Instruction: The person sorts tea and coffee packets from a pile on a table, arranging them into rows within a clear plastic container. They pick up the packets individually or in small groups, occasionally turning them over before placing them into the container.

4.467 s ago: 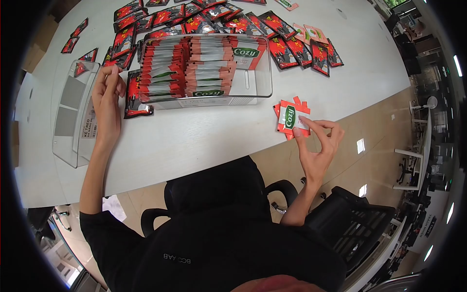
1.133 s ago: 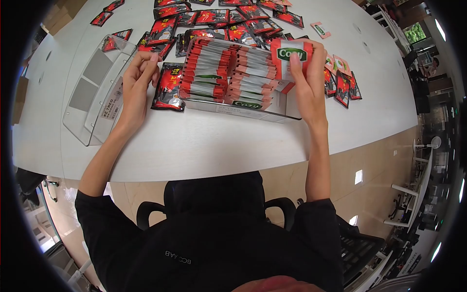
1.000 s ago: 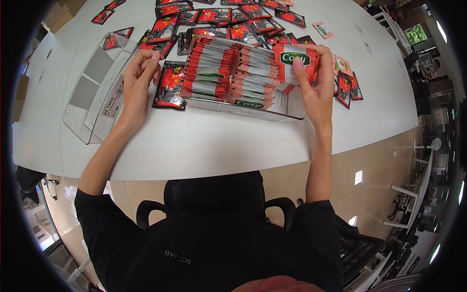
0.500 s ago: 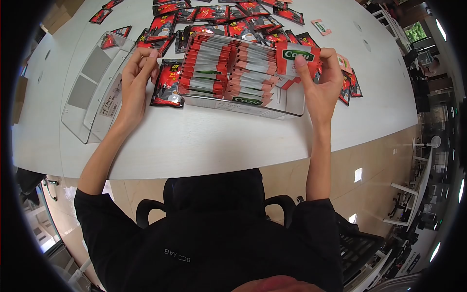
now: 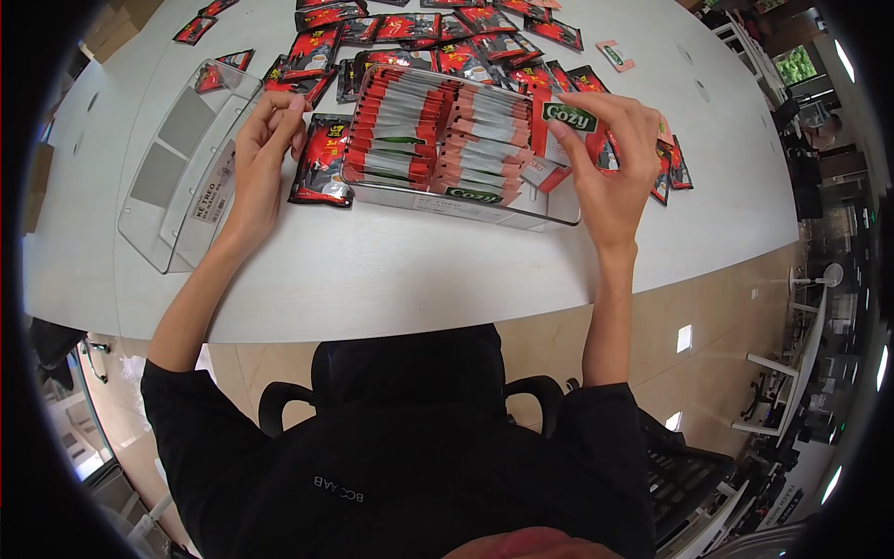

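Note:
A clear plastic box (image 5: 549, 212) holds two rows of packed tea bag sachets, red ones (image 5: 400, 116) on the left and pink ones (image 5: 484, 126) on the right. At the box's right end my right hand (image 5: 619, 149) pinches a red Cozy tea bag sachet (image 5: 559, 130) between thumb and fingers, tilted above the remaining gap. My left hand (image 5: 265, 140) is curled, thumb against fingertips, between the box and a clear plastic tray (image 5: 154, 200); whether anything sits in its fingers is hidden. Beside it lies a red and black coffee sachet (image 5: 326, 158).
Many red and black sachets (image 5: 466, 61) are heaped behind the box, with several more (image 5: 680, 163) to the right. A lone pink sachet (image 5: 615, 56) lies at the back right. The table's front edge and a black chair (image 5: 410, 363) are near my body.
The red tea bag sachet in my right hand has shifted slightly left and down toward the box's right end, and the fingers have extended. My left hand has stayed almost still.

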A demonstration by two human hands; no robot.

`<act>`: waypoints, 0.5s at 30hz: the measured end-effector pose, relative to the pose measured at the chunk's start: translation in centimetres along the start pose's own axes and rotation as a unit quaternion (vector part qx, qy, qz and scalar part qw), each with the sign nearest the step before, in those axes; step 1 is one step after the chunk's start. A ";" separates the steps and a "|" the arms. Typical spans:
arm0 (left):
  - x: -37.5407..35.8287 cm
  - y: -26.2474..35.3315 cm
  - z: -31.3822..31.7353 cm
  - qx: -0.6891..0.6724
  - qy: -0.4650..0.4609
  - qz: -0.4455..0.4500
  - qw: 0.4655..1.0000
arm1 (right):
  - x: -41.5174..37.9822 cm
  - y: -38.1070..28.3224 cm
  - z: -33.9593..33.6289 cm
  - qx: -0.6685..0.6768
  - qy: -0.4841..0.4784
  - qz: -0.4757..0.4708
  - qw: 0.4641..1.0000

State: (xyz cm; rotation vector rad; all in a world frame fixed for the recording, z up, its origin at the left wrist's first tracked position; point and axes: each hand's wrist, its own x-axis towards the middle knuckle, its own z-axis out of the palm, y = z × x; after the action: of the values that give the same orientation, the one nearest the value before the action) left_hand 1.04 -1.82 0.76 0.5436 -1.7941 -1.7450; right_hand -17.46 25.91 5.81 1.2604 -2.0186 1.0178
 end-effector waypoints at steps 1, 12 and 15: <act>0.0 0.0 0.0 -0.001 -0.003 0.003 1.000 | -0.1 -0.1 -0.1 -0.008 0.002 0.009 1.000; 0.0 -0.3 -0.2 0.006 -0.019 0.003 1.000 | 0.8 -1.6 -2.5 -0.068 -0.108 -0.019 0.992; 0.0 0.0 0.0 -0.005 -0.010 0.000 1.000 | 1.2 -2.2 -2.7 -0.105 -0.162 -0.006 0.981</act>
State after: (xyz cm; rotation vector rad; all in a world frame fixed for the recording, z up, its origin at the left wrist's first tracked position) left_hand 1.03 -1.77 0.74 0.5233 -1.7981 -1.7654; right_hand -15.83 26.92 8.96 1.3912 -2.2872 0.6019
